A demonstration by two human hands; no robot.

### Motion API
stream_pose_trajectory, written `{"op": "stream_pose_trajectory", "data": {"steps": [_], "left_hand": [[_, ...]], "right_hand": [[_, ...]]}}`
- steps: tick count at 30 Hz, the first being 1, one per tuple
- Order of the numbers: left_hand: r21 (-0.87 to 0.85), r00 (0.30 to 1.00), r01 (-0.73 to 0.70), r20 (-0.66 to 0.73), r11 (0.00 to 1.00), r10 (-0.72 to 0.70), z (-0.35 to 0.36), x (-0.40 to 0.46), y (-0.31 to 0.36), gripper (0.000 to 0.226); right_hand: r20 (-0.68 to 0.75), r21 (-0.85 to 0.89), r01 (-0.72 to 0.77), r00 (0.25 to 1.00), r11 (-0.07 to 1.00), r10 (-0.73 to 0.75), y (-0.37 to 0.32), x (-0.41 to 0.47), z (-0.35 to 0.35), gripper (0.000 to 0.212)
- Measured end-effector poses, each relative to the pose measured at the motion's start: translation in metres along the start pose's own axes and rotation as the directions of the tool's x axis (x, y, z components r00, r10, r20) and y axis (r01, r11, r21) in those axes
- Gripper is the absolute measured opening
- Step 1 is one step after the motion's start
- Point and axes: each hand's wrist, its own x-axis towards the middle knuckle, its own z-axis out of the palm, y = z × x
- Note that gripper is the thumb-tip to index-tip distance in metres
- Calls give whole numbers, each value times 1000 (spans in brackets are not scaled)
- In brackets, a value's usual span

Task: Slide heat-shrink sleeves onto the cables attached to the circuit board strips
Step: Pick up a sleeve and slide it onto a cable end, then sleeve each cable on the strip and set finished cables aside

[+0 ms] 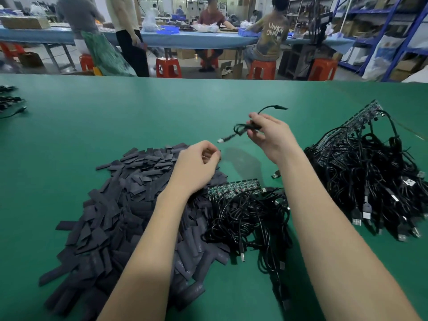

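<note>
Green matting covers our table, which fills most of the frame. Our right hand, just right of centre, has its fingers curled round a black cable, lifted off the mat; the cable's pale plug end points down-left toward our left hand, while its other end arcs up above the knuckles. Our left hand hovers over the top edge of the heap of flat black heat-shrink sleeves that spreads across the lower left; its fingers are curled inward, and we cannot tell whether they pinch a sleeve. A circuit board strip lies between our forearms, touching the heap, with its tangle of cables trailing toward the bottom of the frame. At the right sits a larger pile of strips and cables. Red stools and seated people at a blue bench line the top of the frame.
</note>
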Motion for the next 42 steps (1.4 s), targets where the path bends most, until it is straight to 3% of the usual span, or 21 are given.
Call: {"op": "stream_pose_trajectory", "data": {"steps": [5, 8, 10, 15, 19, 22, 24, 28, 32, 33, 36, 38, 40, 42], "left_hand": [[162, 997, -36, 77, 986, 23, 8, -7, 2, 7], [167, 995, -30, 100, 986, 13, 9, -7, 2, 8], [159, 995, -27, 96, 987, 12, 9, -8, 0, 9], [140, 995, -25, 96, 990, 12, 8, -8, 1, 11], [114, 997, -15, 81, 993, 5, 7, -8, 1, 11], [89, 997, 0, 78, 996, -7, 6, -8, 2, 10], [84, 997, -2, 75, 996, -4, 6, -8, 2, 10], [93, 997, -3, 78, 996, -4, 7, -7, 2, 10], [115, 996, -15, 88, 993, 5, 7, -8, 2, 10], [121, 996, -22, 91, 992, 11, 7, -8, 3, 10], [131, 995, -32, 98, 991, 19, 7, -8, 3, 10], [146, 994, -46, 108, 988, 30, 8, -8, 3, 10], [148, 993, -54, 112, 988, 37, 8, -7, 2, 9], [150, 993, -58, 111, 987, 42, 7, -7, 2, 9]], "right_hand": [[-178, 100, -78, 979, 992, 95, 35, 68, 33, 5], [-268, 83, -106, 955, 991, 125, 51, 96, 45, 26], [-319, 20, -107, 942, 994, 108, 58, 113, 52, 29], [-168, -200, -175, 976, 964, 142, 63, 135, 52, 34], [-302, -607, -203, 953, 769, 13, 59, 138, 60, 26], [-290, -748, -204, 956, 632, -34, 56, 136, 62, 19], [-248, -860, -158, 960, 486, -127, 53, 133, 59, 12], [-136, -925, -57, 973, 375, -187, 54, 131, 57, 28], [-97, -911, -11, 978, 413, -186, 46, 113, 61, 19], [-83, -892, 9, 980, 451, -183, 43, 107, 60, 8], [-46, -756, 58, 989, 652, -142, 36, 78, 44, 21], [-23, -692, 63, 994, 719, -110, 38, 49, 18, 10], [37, -756, 55, 998, 652, -41, 39, 16, -13, 8], [96, -861, 63, 995, 504, 39, 35, -11, -42, 11]]}}
